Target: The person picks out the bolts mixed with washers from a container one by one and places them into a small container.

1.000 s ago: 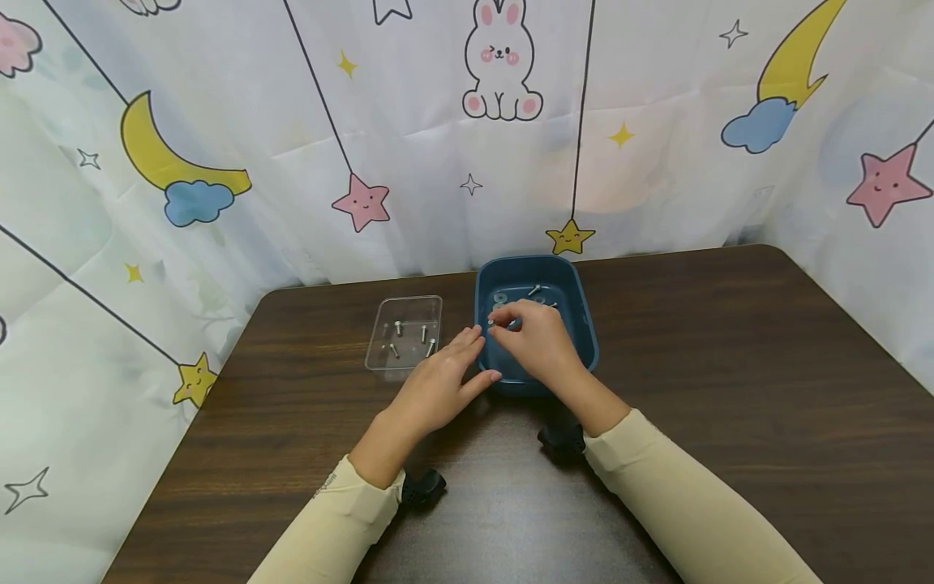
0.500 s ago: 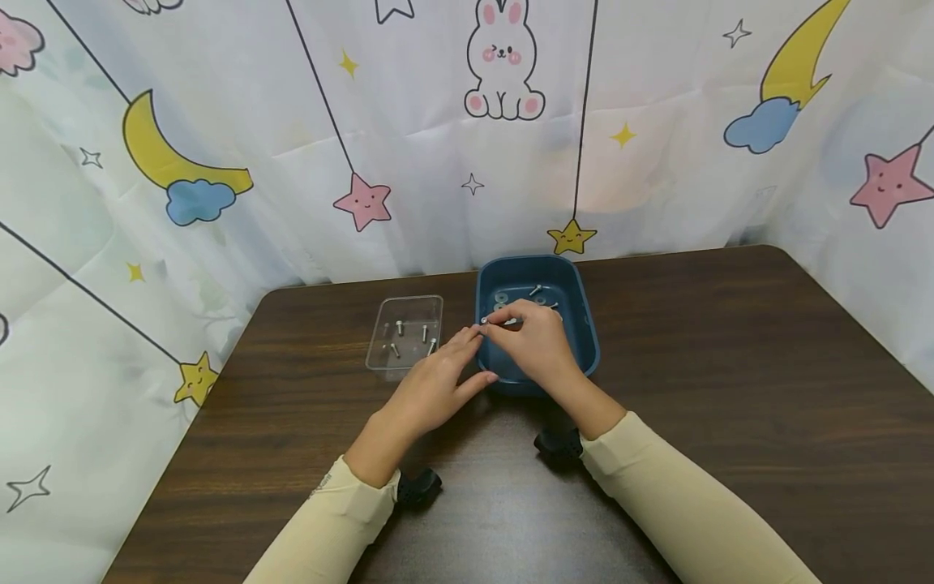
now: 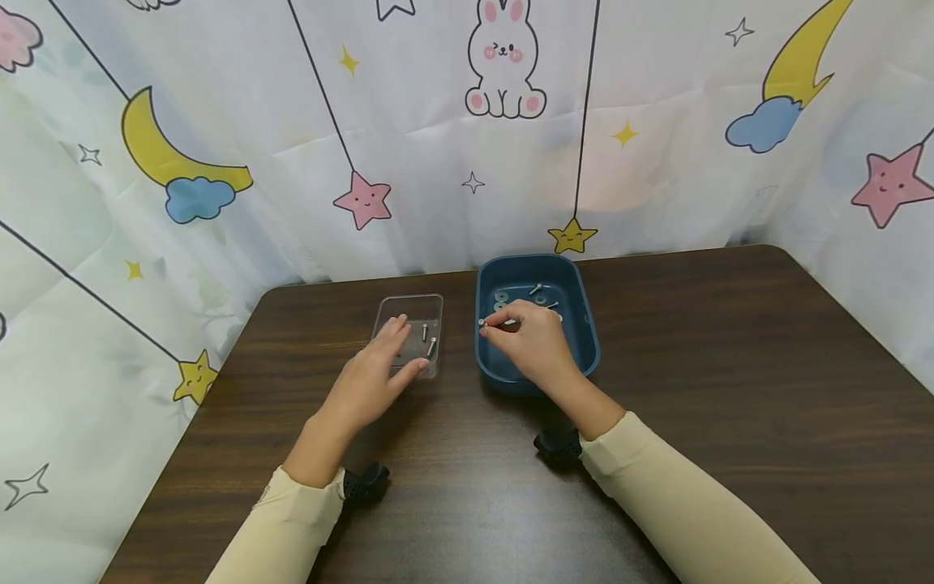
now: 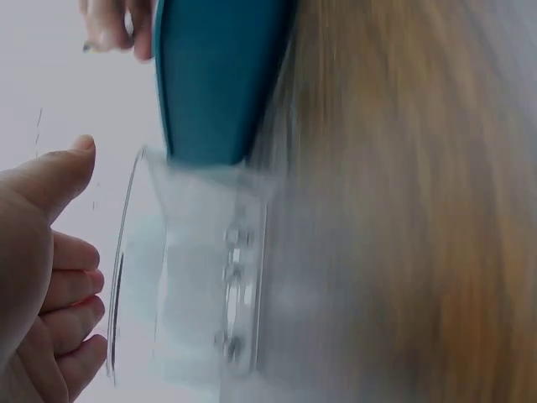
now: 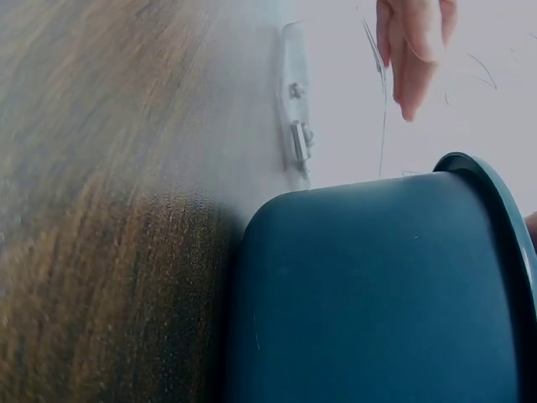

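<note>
My left hand reaches over the near left part of a clear plastic box, its fingers straight and nothing in them. Bolts lie in that box, two of them in plain sight, one a bolt near the right wall; the hand covers the left part. My right hand is above the blue bin and pinches a small metal bolt between thumb and forefinger, close to the bin's left rim. Only the bolt's end shows beyond the fingertips. In the left wrist view the right fingers appear above the bin.
Inside the blue bin lie washers and a few bolts, one a bolt near the back. Both containers stand on a dark wooden table. Behind it hangs a printed curtain.
My left hand has moved left, away from the bin's rim and over the clear box. The right hand has shifted slightly left with the bolt, then stayed near the bin's left rim.
</note>
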The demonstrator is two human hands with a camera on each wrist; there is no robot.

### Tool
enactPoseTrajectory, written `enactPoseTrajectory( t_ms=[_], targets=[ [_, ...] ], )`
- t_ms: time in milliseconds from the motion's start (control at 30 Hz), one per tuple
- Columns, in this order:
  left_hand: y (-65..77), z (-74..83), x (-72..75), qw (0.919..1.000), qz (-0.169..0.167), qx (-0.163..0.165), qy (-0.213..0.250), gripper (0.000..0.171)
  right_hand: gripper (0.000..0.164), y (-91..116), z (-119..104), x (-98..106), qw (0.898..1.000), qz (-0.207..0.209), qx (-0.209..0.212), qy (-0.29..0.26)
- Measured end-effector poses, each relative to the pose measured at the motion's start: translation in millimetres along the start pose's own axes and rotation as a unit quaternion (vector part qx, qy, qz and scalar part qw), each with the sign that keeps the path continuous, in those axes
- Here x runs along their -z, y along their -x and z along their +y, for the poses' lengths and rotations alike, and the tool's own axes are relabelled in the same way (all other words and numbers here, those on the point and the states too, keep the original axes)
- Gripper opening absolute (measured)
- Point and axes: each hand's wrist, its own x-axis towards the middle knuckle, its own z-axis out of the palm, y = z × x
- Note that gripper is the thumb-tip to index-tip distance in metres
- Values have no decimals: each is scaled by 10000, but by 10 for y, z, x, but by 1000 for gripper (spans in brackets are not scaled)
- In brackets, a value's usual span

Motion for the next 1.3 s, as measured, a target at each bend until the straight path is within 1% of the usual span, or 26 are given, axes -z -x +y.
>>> enactPoseTrajectory(
  t_ms=[133,233,333,467,600,700,800,900,1033,1133,1300],
  targets=[
    [63,-202,84,9992,30,394,20,74,7,3,-18,-9,9997,-64,207,62],
    [72,-307,108,9982,-63,601,56,76,9,14,-30,-10,9990,-115,393,161],
    [61,-373,106,9975,-184,679,84,78,10,18,-44,-18,9980,-120,549,290],
    [48,-412,85,9970,-341,667,189,80,13,6,-65,-61,9948,-85,855,553],
    [41,-430,77,9967,-380,658,277,81,15,-9,-139,-146,9867,-183,1380,836],
    [34,-452,76,9968,-291,681,289,83,15,-19,-232,-243,9765,-364,1879,992],
    [35,-467,82,9969,-199,693,306,84,14,-25,-318,-369,9666,-563,2185,1212],
    [34,-476,77,9971,-112,677,321,83,16,-24,-385,-483,9604,-757,2245,1466],
    [33,-499,61,9974,17,621,371,81,18,-36,-459,-605,9553,-1051,2112,1779],
    [37,-504,58,9973,78,596,428,80,17,-51,-487,-688,9563,-1214,1939,1819],
    [41,-507,58,9970,104,633,440,80,12,-68,-467,-803,9594,-1243,1765,1817]
  ],
)
